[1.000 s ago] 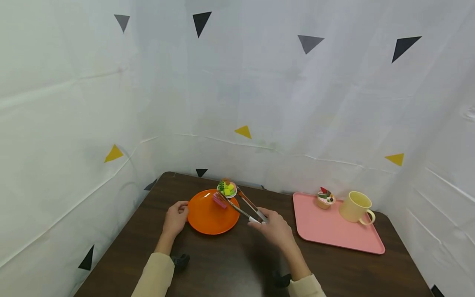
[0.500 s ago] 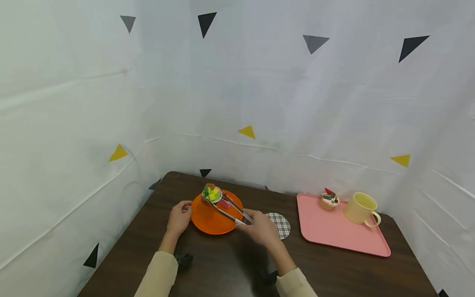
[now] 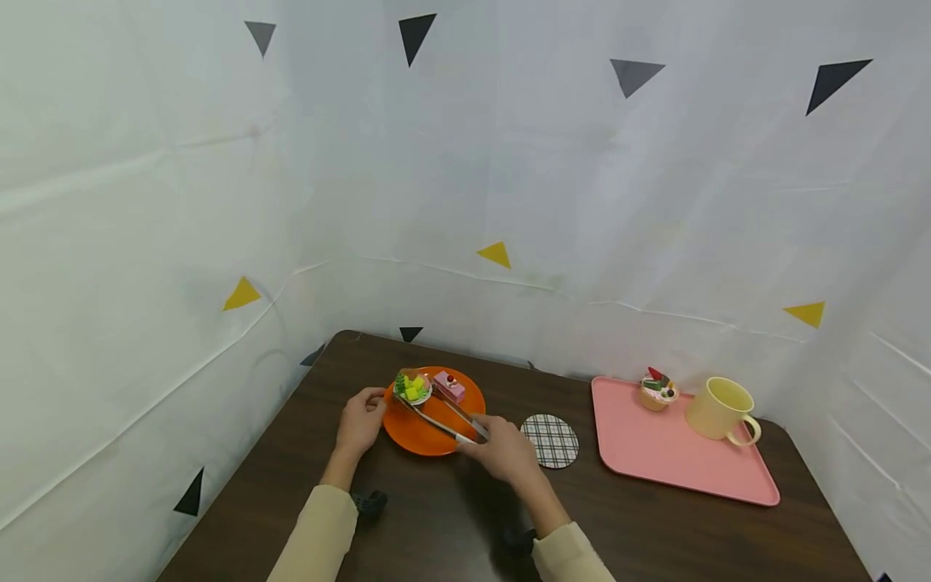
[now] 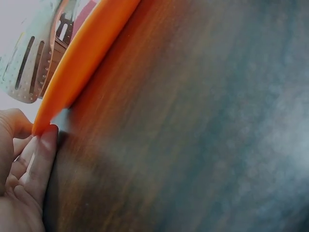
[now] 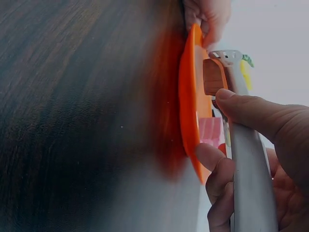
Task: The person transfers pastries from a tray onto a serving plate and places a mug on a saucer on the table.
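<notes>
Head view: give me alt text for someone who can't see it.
A person's right hand holds tongs around a cup of green and yellow food over an orange plate bearing a pink cake slice; the left hand grips the plate's rim. To the right are a checked coaster and a pink tray with a cupcake and yellow mug.

round orange plate sitting low-center in frame, little salad-looking cup with green and yellow bits at its upper left, silvery tongs slanting up-left, tips either side of the cup
</notes>
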Tool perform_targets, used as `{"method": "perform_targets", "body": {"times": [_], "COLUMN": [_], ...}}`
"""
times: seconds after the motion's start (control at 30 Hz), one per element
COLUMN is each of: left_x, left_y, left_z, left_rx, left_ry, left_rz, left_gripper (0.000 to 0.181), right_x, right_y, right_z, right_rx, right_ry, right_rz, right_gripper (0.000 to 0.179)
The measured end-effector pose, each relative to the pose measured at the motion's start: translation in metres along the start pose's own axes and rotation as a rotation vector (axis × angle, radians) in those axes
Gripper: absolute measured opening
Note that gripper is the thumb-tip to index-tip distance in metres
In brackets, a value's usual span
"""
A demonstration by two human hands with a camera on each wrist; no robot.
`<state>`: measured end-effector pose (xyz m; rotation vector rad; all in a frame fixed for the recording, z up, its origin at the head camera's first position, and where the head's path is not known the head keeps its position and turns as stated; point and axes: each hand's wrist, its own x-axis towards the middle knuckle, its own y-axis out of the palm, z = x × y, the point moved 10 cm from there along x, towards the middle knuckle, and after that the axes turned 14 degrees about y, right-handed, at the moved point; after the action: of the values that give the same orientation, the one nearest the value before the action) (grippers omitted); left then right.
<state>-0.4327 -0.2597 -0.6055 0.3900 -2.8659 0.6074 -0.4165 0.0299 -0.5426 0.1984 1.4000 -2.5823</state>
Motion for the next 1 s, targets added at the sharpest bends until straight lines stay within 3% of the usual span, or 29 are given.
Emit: {"method": "perform_targets", "body": {"times": [0.57,1.0], "left_x": [0.0013,-0.0022], "left_y": [0.0003,-0.0005], "left_z": [-0.0028,-0.004], "left_rx": [0.039,0.056], "left_ry": [-0.006,-0.008], "left_rz": [-0.009,-0.012], "left_gripper": [0.037,0.036], "right_x": [0.005,0.0027], "right_y": [0.0073,0.0105], "right_z": [0.0016,0.0015], "right_rx": [0.002,0.001], "right_ry": [-0.025,0.028], "right_rz": [0.003,0.026], "right_gripper": [0.058,0.071]}}
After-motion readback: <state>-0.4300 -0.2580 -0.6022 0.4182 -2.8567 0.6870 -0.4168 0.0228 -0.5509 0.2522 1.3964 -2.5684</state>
